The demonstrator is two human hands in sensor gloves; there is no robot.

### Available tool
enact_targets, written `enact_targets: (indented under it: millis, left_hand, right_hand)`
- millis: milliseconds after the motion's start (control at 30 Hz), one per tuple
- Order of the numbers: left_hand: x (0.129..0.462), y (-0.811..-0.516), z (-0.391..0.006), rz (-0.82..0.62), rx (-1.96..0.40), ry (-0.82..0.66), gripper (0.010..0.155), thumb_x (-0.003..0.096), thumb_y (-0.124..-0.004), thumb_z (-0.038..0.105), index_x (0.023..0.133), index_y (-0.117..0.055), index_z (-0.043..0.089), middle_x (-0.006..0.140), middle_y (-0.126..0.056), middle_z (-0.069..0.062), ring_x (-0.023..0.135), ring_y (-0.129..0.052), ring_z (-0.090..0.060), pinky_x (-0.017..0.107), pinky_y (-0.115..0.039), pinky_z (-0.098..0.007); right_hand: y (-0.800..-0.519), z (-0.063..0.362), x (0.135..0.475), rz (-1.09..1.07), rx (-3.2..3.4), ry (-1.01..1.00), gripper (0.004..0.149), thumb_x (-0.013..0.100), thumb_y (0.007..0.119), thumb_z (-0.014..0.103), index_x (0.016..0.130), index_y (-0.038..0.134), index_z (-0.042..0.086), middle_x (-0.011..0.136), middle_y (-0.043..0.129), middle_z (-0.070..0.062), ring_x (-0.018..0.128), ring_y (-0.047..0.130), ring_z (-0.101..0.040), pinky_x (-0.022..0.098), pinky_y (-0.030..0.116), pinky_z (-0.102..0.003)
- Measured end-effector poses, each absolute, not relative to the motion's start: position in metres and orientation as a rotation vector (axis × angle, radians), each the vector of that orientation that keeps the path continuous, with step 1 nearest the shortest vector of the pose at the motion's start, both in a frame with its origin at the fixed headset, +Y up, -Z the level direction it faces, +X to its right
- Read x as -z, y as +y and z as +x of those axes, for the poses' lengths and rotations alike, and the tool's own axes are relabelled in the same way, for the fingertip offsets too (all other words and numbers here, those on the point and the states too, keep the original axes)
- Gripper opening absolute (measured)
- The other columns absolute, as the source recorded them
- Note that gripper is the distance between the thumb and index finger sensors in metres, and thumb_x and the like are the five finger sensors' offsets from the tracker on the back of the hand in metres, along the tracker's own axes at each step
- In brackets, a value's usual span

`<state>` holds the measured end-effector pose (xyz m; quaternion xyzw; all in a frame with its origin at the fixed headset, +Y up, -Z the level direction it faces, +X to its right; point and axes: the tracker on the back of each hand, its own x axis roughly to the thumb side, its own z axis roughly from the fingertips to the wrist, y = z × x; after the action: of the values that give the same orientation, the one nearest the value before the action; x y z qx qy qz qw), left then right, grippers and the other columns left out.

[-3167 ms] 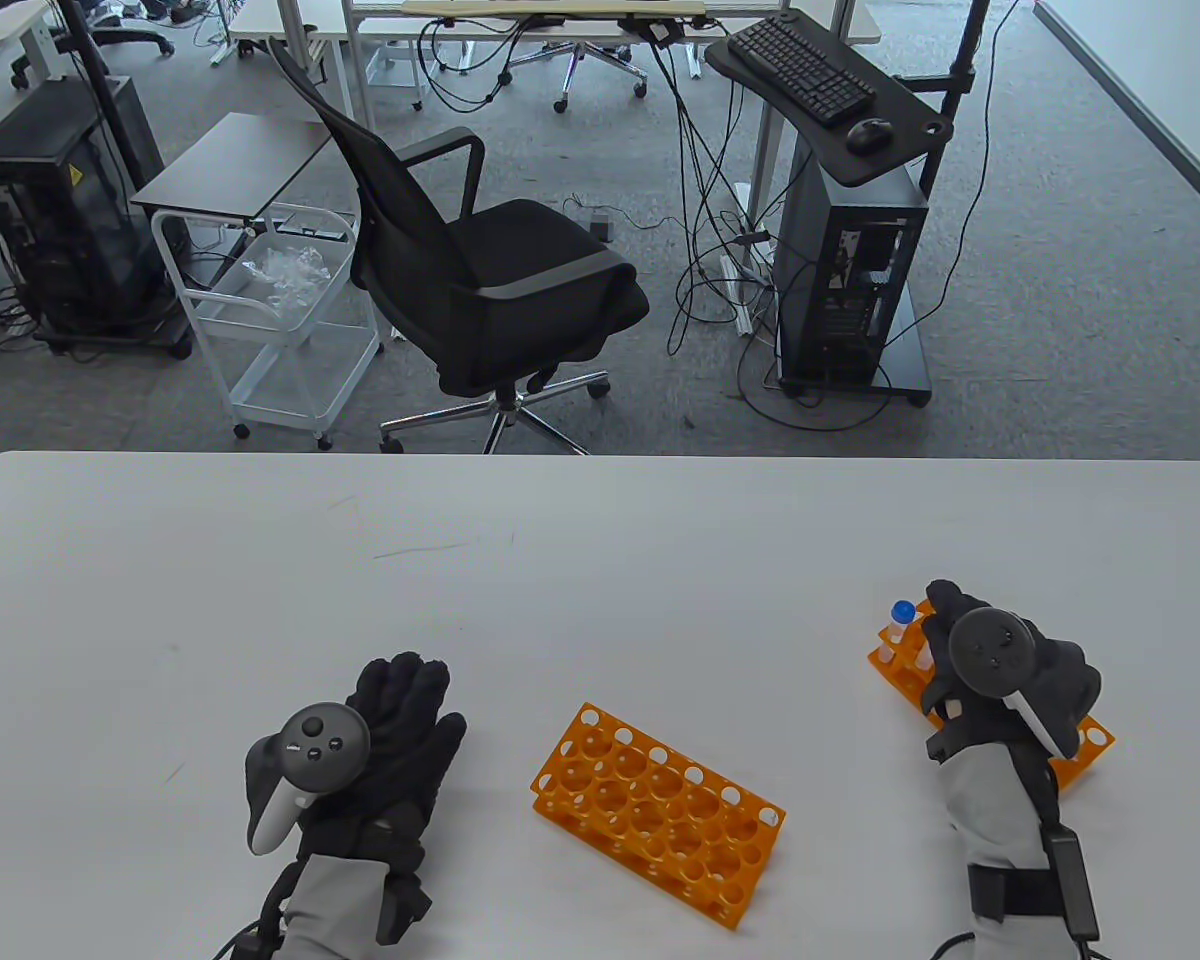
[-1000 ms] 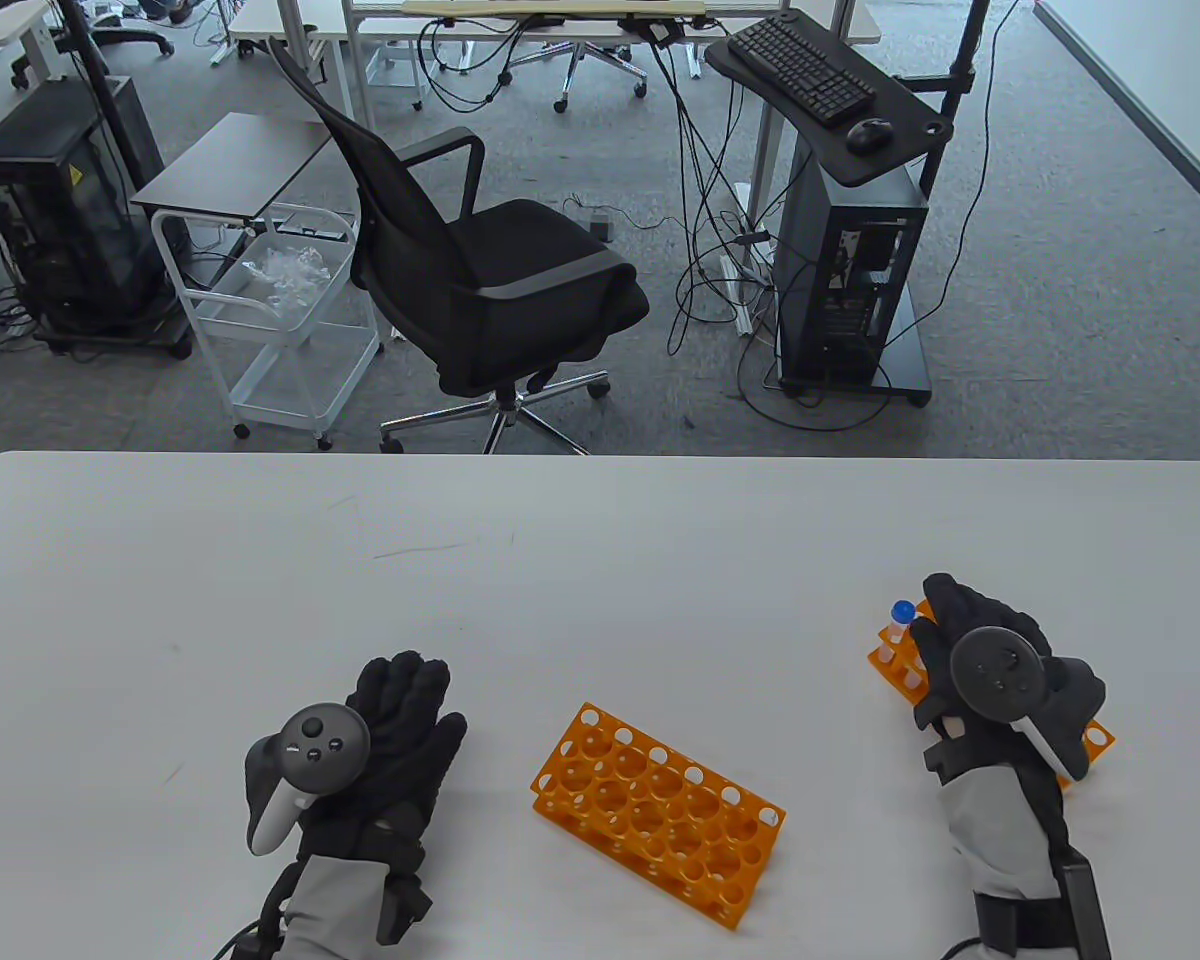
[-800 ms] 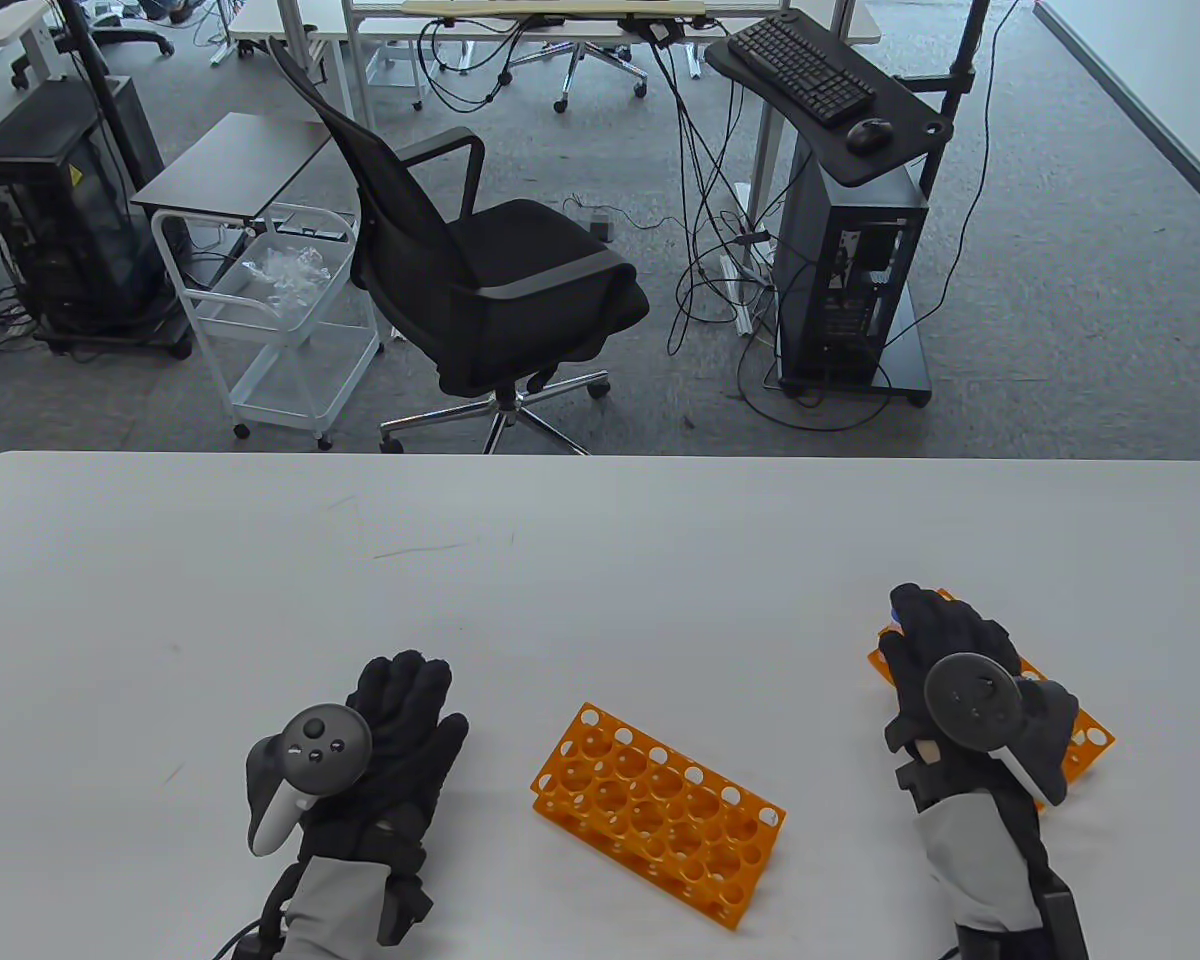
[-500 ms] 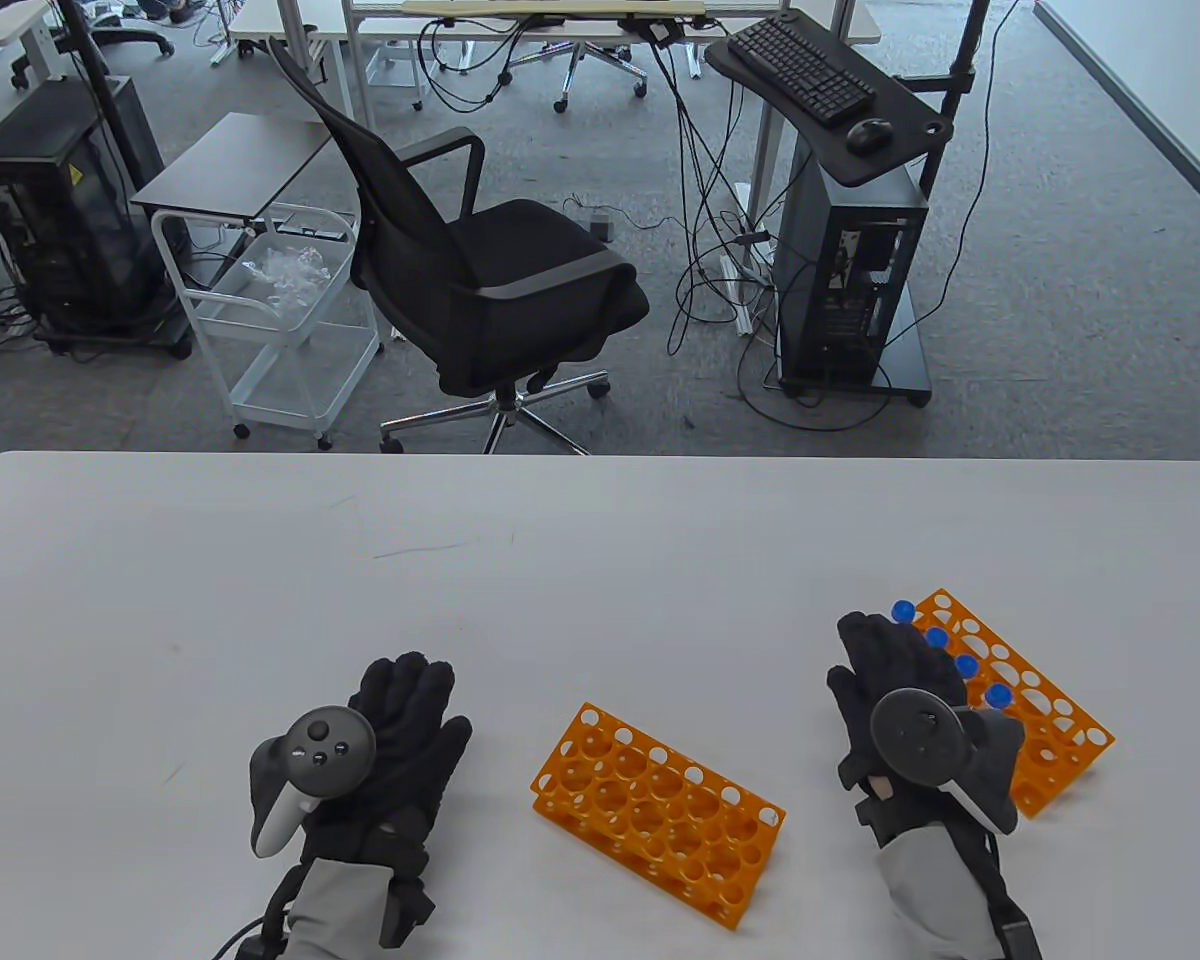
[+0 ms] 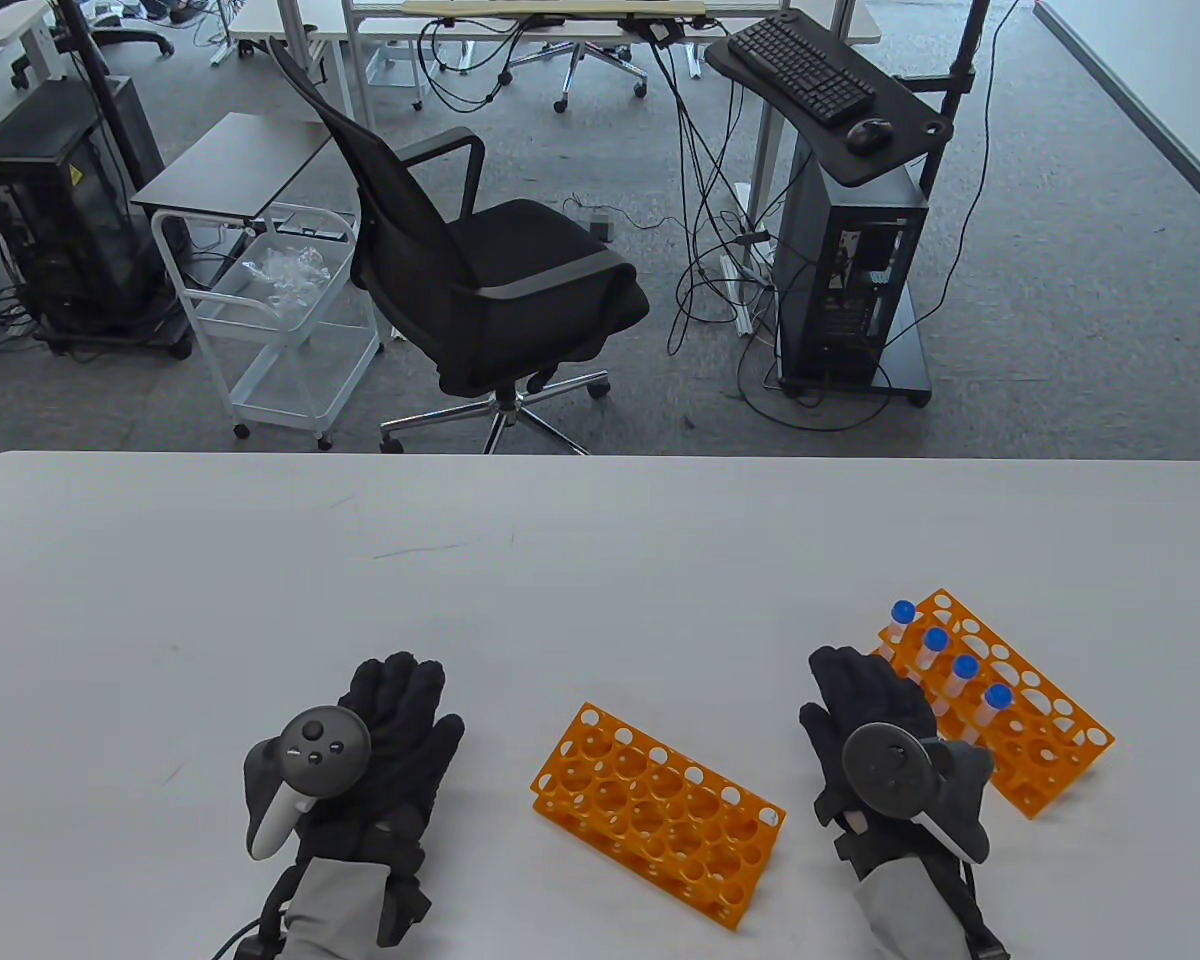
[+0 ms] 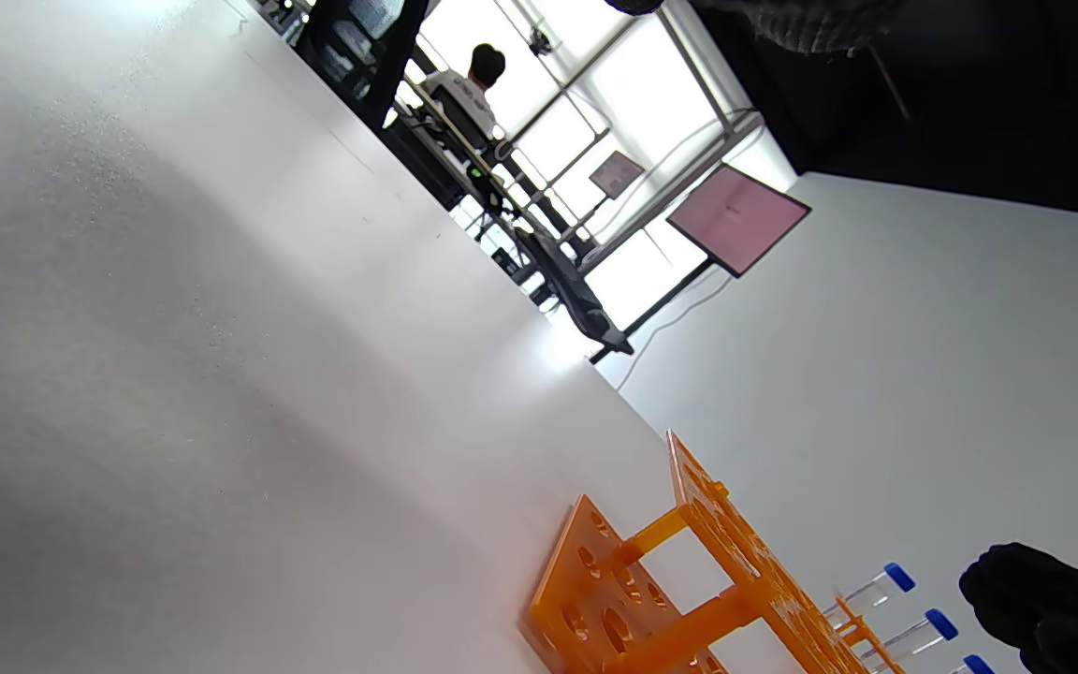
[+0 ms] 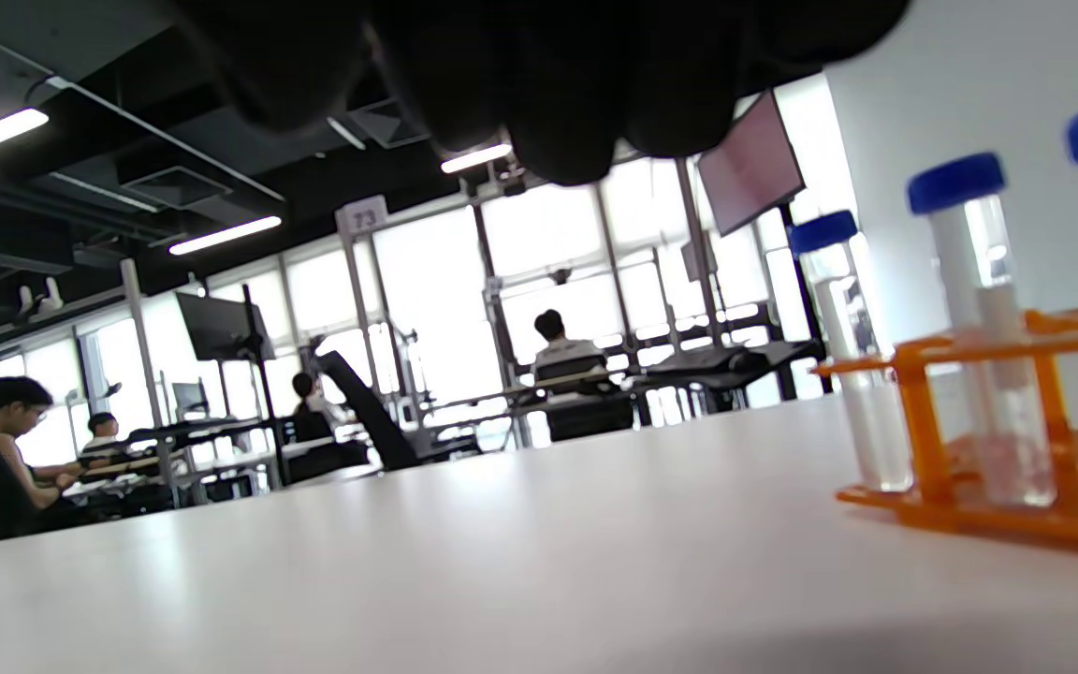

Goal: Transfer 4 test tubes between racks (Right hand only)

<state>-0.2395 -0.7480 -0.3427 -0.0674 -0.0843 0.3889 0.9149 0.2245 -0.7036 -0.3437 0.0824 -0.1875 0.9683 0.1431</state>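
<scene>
Table view, R hand: flat on table, fingers spread, empty, just left of far rack
L hand: flat, fingers together, empty
Tubes: 4 blue-capped test tubes upright in far rack
Near rack: between hands

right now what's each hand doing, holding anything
Left hand: lies open on the table, holding nothing.
Right hand: open, empty, beside the rack with four tubes.

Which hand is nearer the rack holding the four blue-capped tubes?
Right. The right hand lies just beside that rack; the left hand rests far off, beyond the empty rack.
</scene>
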Motion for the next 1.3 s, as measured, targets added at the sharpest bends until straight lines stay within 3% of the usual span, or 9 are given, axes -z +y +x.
enact_targets:
  millis: [700,1300]
  left_hand:
    - [0.343,-0.749,-0.239,-0.153,-0.783,-0.17,0.067,0.0585,-0.05,0.064,0.115,-0.022,0.041,0.12,-0.005,0.011,0.108,0.014,-0.012,0.079,0.007,-0.04]
    - [0.343,-0.749,-0.237,-0.153,-0.785,-0.174,0.067,0.0586,-0.05,0.064,0.115,-0.022,0.041,0.12,-0.005,0.011,0.108,0.013,-0.012,0.079,0.007,-0.04]
  right_hand:
    - [-0.728,0.223,0.343,0.256,-2.852,-0.429,0.056,0.05,0.072,0.038,0.102,0.066,0.015,0.104,0.072,-0.018,0.094,0.066,-0.045,0.066,0.053,-0.065]
    - [-0.729,0.221,0.342,0.258,-2.846,-0.418,0.056,0.05,0.072,0.038,0.102,0.066,0.015,0.104,0.072,-0.018,0.094,0.066,-0.045,0.066,0.053,-0.065]
